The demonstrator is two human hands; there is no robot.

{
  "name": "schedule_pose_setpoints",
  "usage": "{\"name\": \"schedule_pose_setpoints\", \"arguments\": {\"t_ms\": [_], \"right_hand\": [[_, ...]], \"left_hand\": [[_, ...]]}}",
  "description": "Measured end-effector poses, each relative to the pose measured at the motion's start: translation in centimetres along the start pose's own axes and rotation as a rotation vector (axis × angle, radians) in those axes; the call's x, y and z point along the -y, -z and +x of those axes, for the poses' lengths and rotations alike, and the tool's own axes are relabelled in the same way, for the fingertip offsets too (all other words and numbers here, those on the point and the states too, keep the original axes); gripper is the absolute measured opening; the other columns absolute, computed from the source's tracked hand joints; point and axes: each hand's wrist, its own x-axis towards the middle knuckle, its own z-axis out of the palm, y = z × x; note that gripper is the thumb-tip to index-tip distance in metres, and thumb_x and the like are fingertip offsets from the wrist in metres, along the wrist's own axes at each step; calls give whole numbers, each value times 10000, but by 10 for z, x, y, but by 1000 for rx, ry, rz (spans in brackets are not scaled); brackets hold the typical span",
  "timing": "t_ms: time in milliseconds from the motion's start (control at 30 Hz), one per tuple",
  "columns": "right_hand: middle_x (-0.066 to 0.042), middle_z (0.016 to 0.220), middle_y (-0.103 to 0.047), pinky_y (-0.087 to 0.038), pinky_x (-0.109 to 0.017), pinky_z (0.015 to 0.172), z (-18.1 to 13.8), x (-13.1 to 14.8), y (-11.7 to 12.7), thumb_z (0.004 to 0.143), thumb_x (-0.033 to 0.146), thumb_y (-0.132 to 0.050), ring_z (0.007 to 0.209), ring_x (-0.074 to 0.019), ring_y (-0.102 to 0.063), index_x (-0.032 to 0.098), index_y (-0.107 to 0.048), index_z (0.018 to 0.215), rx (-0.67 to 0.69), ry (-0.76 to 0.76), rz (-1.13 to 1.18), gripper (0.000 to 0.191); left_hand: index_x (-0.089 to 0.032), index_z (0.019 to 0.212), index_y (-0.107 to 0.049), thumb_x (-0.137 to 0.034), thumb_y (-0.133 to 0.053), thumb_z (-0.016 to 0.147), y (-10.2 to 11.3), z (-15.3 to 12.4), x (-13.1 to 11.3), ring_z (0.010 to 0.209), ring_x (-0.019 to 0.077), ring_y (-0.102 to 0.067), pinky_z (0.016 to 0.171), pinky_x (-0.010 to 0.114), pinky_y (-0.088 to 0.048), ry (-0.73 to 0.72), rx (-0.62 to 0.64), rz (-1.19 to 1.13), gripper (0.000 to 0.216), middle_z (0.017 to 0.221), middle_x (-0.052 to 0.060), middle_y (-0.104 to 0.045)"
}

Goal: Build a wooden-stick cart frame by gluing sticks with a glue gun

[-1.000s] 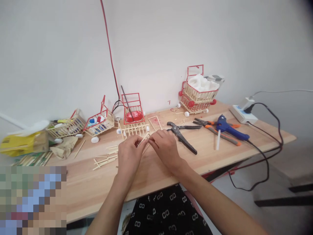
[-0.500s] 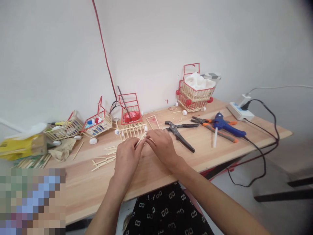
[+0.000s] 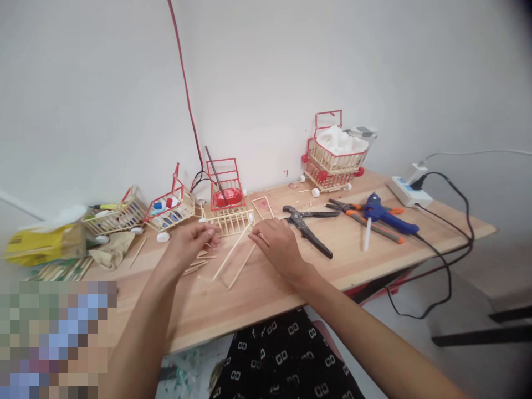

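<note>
My left hand (image 3: 192,243) is over the loose wooden sticks (image 3: 197,266), left of centre, fingers curled together; what they hold, if anything, is too small to make out. My right hand (image 3: 277,244) is low over the table with its fingers pinched at the upper end of a thin wooden stick (image 3: 241,268). Another long stick (image 3: 230,254) lies slanted beside it, between my hands. Just behind the hands stands a miniature shopping cart (image 3: 228,220) of sticks with red-painted rails, holding a red-stained dish (image 3: 228,198) and a thin dark rod (image 3: 215,172).
Two filled stick carts (image 3: 172,208) stand left, near a yellow packet (image 3: 44,244) and crumpled paper (image 3: 110,252). Right lie black-handled cutters (image 3: 307,230), orange-handled pliers (image 3: 374,225), a blue glue gun (image 3: 386,216) and a power strip (image 3: 411,191). A taller cart (image 3: 336,158) stands at the back.
My hands, close together on a stick before, have parted. The left has moved left to the loose sticks; the right has stayed nearly in place. Two long sticks now show between them.
</note>
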Motion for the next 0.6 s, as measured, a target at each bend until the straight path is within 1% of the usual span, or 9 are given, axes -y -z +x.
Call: {"name": "schedule_pose_setpoints", "arguments": {"t_ms": [33,100,133,200,300,367,433,533,600], "right_hand": [[-39,847,-677,-355,-323,794,0,0,-1,900,285,-586,858,-196,-580,195,-586,794,1,-3,4,139],[-36,841,-676,-351,-322,793,0,-1,-2,905,288,-577,847,-192,-578,195,-584,789,6,-12,19,149],[-35,837,-676,-349,-320,791,0,-2,-3,907,291,-574,843,-190,-577,195,-584,786,10,-18,28,155],[-31,830,-674,-348,-316,785,0,-2,-4,908,296,-572,835,-186,-575,195,-586,782,19,-26,44,162],[-29,827,-671,-351,-312,785,1,-3,-5,904,300,-579,838,-183,-575,192,-597,790,36,-36,53,158],[-27,822,-668,-354,-311,786,1,-3,-5,901,308,-584,833,-181,-575,191,-603,794,45,-42,50,159],[-26,817,-666,-358,-309,776,1,-3,-5,901,315,-583,821,-178,-572,192,-607,793,51,-47,43,165],[-29,813,-662,-364,-307,770,1,-2,-5,904,313,-577,811,-177,-565,192,-608,782,59,-50,35,175],[-31,805,-655,-371,-306,767,1,-1,-5,905,308,-576,806,-176,-561,191,-604,771,57,-55,44,180]], "left_hand": [[-137,880,-685,-465,-696,673,-4,5,11,651,168,-626,638,285,-497,40,30,-89,388,728,52,-696],[-126,901,-698,-444,-747,626,-18,13,28,677,166,-636,660,287,-506,105,136,-237,423,775,68,-714],[-127,895,-703,-423,-768,606,-26,15,32,661,156,-627,649,278,-501,97,152,-259,419,775,63,-713],[-138,861,-715,-380,-787,591,-41,18,33,622,134,-603,616,257,-485,77,175,-250,369,775,46,-711],[-151,860,-722,-359,-749,653,-56,20,24,743,164,-628,688,276,-492,-67,246,-221,294,826,49,-722],[-152,852,-722,-311,-714,694,-63,21,20,762,165,-631,723,280,-484,-158,286,-223,224,828,46,-726],[-152,829,-717,-257,-681,713,-67,21,20,732,160,-630,708,273,-477,-195,282,-226,161,796,37,-724],[-147,783,-706,-226,-644,723,-73,19,21,689,160,-622,660,263,-469,-185,210,-214,117,750,33,-712],[-144,761,-702,-212,-634,723,-74,17,21,683,156,-615,657,258,-463,-197,152,-202,103,743,33,-706]]}}
